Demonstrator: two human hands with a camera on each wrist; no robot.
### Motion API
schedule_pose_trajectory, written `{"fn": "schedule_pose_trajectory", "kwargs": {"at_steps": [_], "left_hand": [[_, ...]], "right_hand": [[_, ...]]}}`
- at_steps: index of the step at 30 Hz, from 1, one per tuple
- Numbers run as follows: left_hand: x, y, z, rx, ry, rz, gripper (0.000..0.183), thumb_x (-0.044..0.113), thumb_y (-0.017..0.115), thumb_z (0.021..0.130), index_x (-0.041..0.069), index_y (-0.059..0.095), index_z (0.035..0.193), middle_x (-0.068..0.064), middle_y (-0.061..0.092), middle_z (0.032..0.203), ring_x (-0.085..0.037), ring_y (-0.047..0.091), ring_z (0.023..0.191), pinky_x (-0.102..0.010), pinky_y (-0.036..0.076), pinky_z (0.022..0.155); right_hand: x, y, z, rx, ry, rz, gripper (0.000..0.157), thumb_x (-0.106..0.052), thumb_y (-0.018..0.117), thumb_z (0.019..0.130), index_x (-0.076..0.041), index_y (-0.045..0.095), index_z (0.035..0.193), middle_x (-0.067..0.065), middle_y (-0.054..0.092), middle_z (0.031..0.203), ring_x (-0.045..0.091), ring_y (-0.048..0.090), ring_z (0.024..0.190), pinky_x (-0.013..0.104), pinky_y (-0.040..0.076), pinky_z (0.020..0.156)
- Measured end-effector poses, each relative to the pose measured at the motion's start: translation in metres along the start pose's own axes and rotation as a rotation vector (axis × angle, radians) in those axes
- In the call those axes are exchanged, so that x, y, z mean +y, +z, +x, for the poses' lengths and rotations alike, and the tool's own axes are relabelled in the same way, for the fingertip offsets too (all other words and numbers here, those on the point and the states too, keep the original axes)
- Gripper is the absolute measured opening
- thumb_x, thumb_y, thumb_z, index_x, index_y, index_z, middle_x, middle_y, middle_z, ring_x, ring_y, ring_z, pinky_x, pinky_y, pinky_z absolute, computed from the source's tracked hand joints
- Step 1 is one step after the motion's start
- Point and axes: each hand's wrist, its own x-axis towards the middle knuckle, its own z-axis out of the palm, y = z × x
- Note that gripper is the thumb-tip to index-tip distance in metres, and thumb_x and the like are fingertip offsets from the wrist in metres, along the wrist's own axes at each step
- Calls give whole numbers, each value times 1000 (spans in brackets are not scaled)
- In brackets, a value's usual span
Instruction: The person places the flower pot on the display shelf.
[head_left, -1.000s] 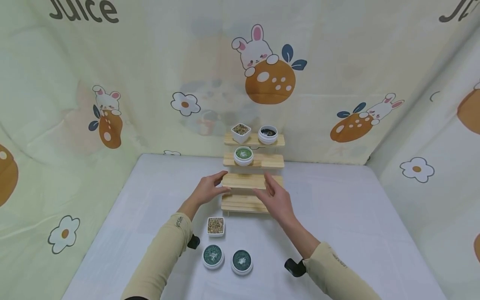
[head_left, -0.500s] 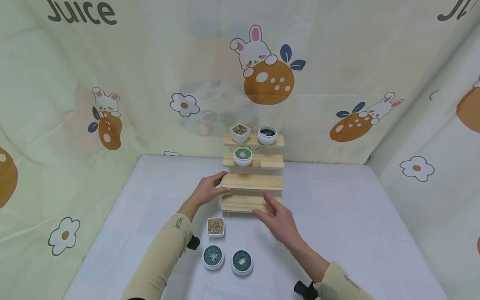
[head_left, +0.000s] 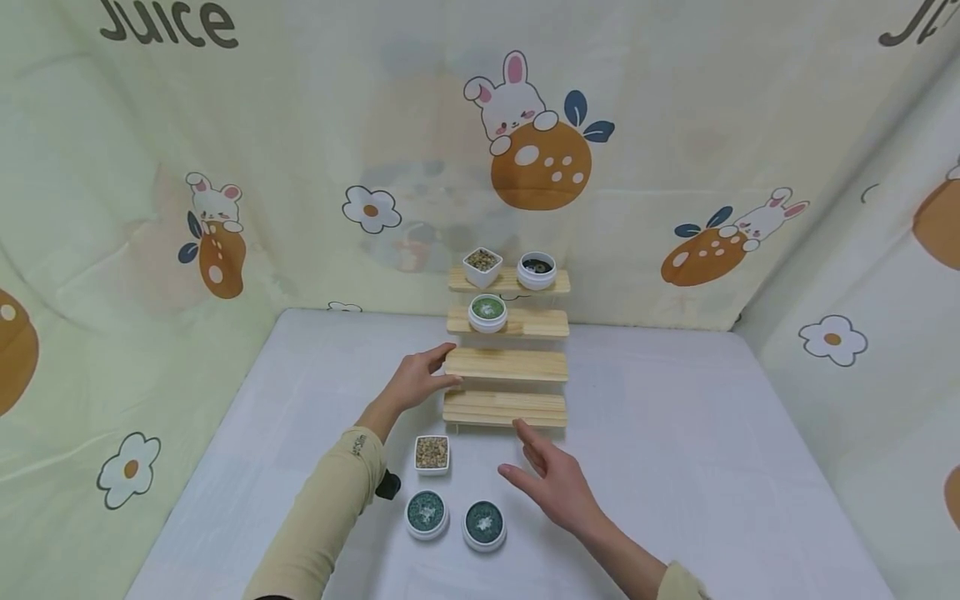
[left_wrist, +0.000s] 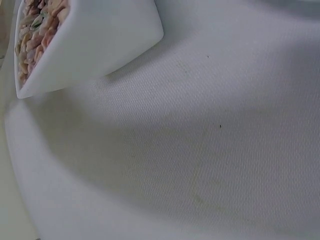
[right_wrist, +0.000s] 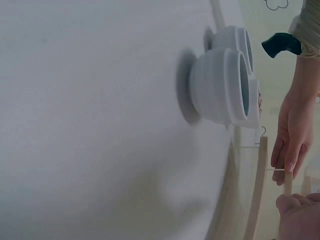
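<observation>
My left hand (head_left: 416,379) grips the left end of the third board down on a four-tier wooden display stand (head_left: 507,364), its thumb at the front edge. In the right wrist view that same hand (right_wrist: 296,120) is at the board's end. My right hand (head_left: 553,482) hovers, fingers loosely extended and holding nothing, just in front of the stand's bottom tier. Nearest to it on the table are two round white pots with dark green tops, one on the right (head_left: 483,525) and one on the left (head_left: 426,514). Behind them sits a square white pot of small pebbles (head_left: 432,454).
The top tier bears another square pebble pot (head_left: 482,267) and a round pot with dark contents (head_left: 536,271). A round green-topped pot (head_left: 487,313) is on the second tier. A printed curtain (head_left: 630,217) hangs behind the white-covered table (head_left: 675,433).
My right hand has left the right end of the third board and moved down toward me, to in front of the stand. The left hand and the pots have stayed put.
</observation>
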Motion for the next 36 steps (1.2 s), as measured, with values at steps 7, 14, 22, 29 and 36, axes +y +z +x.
{"fn": "schedule_pose_trajectory", "kwargs": {"at_steps": [7, 14, 22, 29, 36], "left_hand": [[-2, 2, 1, 2, -6, 4, 73, 28, 76, 87, 4, 43, 147, -15, 44, 148, -30, 51, 129, -31, 46, 106], [0, 1, 0, 0, -7, 4, 74, 29, 76, 87, 3, 42, 147, -16, 44, 148, -31, 52, 128, -33, 46, 106], [0, 1, -1, 1, -8, -4, 73, 29, 76, 87, 4, 42, 148, -15, 44, 149, -31, 51, 128, -33, 46, 106], [-2, -1, 1, -11, -10, -6, 76, 32, 75, 87, 4, 41, 149, -13, 42, 150, -30, 50, 129, -31, 45, 106], [-4, 0, 2, -19, -3, -13, 77, 32, 75, 87, 2, 40, 148, -14, 42, 150, -30, 50, 130, -31, 45, 107]], "right_hand": [[11, 8, -14, -52, -6, 25, 72, -28, 76, 87, -3, 44, 146, 11, 45, 149, 29, 46, 133, 32, 41, 108], [20, 14, -24, -128, -3, 11, 73, -27, 76, 87, -2, 43, 147, 10, 43, 151, 27, 44, 135, 32, 40, 109], [38, 25, -32, -238, -104, -123, 79, -39, 76, 86, 2, 44, 145, 15, 47, 147, 34, 46, 133, 39, 45, 106], [51, 36, -38, -217, -163, -190, 76, -44, 76, 84, -1, 50, 141, 12, 54, 141, 30, 51, 129, 35, 46, 107], [54, 42, -40, -232, -161, -124, 74, -42, 76, 84, -2, 51, 141, 10, 55, 140, 26, 51, 129, 29, 44, 107]]}}
